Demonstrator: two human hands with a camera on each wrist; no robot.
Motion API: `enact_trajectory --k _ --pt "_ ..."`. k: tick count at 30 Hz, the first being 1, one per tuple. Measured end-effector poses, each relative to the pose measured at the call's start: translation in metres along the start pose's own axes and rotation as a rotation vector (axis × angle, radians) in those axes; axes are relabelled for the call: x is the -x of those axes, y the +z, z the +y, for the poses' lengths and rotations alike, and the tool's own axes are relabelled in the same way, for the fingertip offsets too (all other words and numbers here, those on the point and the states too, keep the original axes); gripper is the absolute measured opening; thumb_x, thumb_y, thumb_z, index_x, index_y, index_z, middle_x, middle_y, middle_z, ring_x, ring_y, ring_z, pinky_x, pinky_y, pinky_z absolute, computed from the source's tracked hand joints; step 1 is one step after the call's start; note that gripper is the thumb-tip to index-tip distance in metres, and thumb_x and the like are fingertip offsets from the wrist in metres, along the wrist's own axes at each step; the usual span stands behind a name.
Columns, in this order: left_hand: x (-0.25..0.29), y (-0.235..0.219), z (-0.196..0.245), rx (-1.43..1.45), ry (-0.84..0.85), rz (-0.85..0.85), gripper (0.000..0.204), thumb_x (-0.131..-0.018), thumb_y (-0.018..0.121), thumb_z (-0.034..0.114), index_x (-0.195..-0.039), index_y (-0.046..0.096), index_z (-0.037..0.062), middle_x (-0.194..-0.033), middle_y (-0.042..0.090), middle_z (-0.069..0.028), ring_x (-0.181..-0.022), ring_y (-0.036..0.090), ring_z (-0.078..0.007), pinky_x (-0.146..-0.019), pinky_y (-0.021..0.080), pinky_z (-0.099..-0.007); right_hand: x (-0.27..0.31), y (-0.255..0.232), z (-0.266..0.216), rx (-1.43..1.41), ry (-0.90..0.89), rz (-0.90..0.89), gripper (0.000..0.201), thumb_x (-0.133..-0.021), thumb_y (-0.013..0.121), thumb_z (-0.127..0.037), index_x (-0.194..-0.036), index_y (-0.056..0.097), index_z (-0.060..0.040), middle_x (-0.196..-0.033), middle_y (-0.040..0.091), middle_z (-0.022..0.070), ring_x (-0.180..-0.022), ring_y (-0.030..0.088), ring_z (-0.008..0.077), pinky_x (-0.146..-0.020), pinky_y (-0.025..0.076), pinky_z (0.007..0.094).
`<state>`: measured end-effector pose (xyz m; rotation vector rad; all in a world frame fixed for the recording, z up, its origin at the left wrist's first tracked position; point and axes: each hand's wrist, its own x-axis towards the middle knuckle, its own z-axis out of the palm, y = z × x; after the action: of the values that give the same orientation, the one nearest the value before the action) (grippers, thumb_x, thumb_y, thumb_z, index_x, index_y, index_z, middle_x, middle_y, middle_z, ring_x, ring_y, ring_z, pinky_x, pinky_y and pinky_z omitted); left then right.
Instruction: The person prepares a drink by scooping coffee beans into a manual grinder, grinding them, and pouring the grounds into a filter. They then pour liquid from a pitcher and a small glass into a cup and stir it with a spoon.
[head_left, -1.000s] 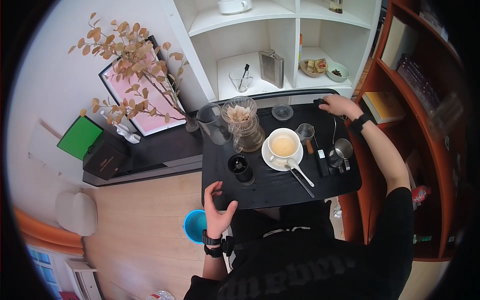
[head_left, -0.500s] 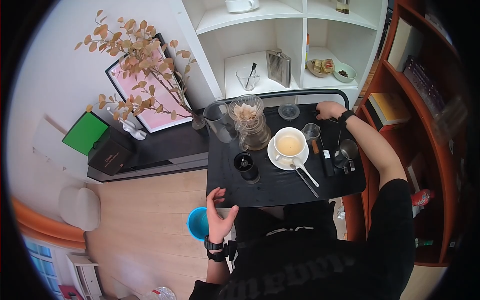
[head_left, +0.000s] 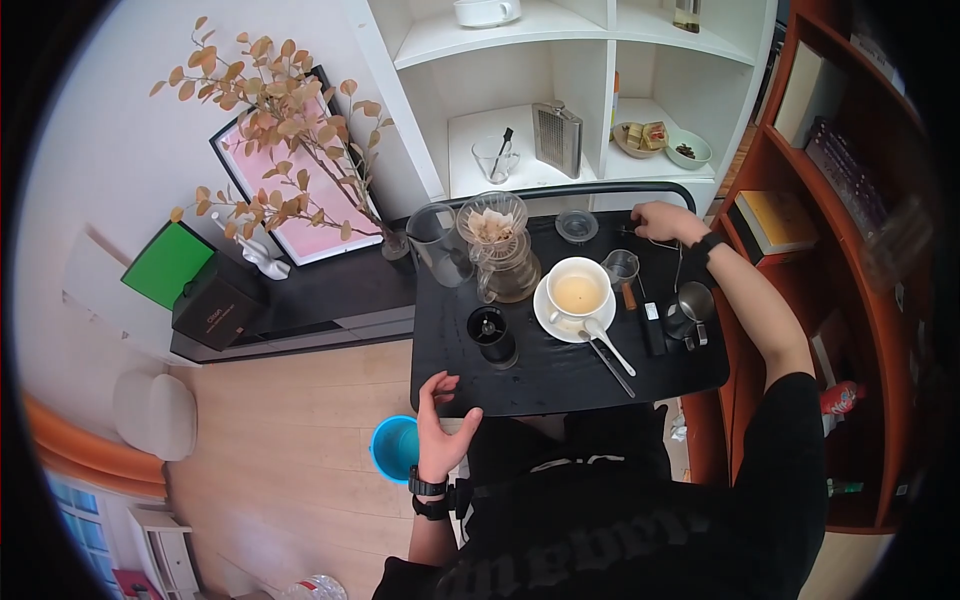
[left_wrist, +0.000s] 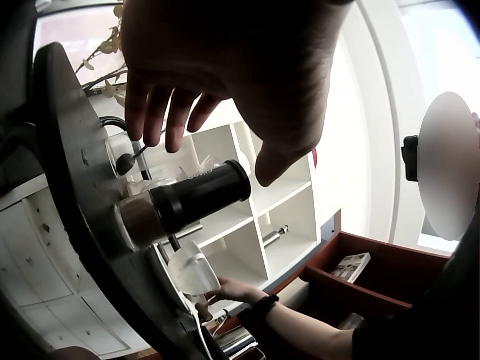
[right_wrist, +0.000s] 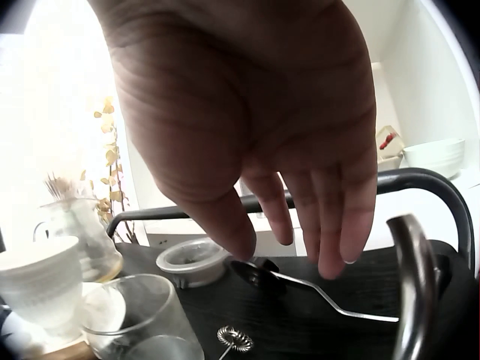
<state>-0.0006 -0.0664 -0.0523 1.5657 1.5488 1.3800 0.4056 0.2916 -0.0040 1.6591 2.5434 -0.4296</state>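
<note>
Only the right wrist view shows a long-handled black spoon [right_wrist: 300, 283] lying on the black tray [right_wrist: 315, 330], just under the right hand [right_wrist: 255, 135], whose fingers hang straight, holding nothing. In the head view the left hand [head_left: 443, 425] rests open at the tray's near edge.

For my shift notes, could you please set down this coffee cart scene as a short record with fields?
Surface: black cart top with a rail at the back
Left hand: open, at the near edge of the cart
Right hand: open, fingers straight, over a small black-headed spoon at the back
Centre: white cup of pale liquid on a saucer
Beside it: glass dripper carafe, black grinder, steel pitcher
</note>
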Motion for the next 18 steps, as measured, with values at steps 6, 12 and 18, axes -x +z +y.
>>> enact_trajectory --k 6,12,18 --pt "0.001 0.001 -0.005 -0.015 -0.023 -0.005 0.063 -0.082 0.079 0.015 -0.135 0.048 0.0006 -0.123 0.064 -0.0144 -0.113 0.060 -0.0248 -0.097 0.047 -0.0362 0.087 -0.027 -0.018 -0.701 -0.182 0.345 0.028 -0.099 0.062 -0.017 -0.121 0.064 -0.0011 -0.109 0.070 0.0094 -0.102 0.065 0.0169 -0.090 0.052 0.0309" --pt "-0.003 0.007 -0.014 -0.004 -0.031 -0.003 0.056 -0.084 0.077 0.012 -0.133 0.050 0.0009 -0.113 0.067 -0.0116 -0.101 0.064 -0.0203 -0.091 0.049 -0.0335 0.210 0.011 -0.030 -1.017 -0.018 0.653 0.020 -0.102 0.058 -0.012 -0.115 0.066 -0.0001 -0.107 0.069 0.0054 -0.098 0.063 0.0121 -0.092 0.048 0.0274" --pt "-0.013 0.007 -0.030 0.264 -0.202 -0.007 0.040 -0.092 0.069 0.004 -0.128 0.053 0.0024 -0.090 0.063 -0.0004 -0.080 0.060 -0.0069 -0.075 0.048 -0.0234 0.243 0.116 -0.017 -1.155 0.338 1.003 0.030 -0.098 0.063 -0.009 -0.126 0.054 -0.0049 -0.106 0.057 0.0010 -0.081 0.051 0.0055 -0.075 0.044 0.0215"
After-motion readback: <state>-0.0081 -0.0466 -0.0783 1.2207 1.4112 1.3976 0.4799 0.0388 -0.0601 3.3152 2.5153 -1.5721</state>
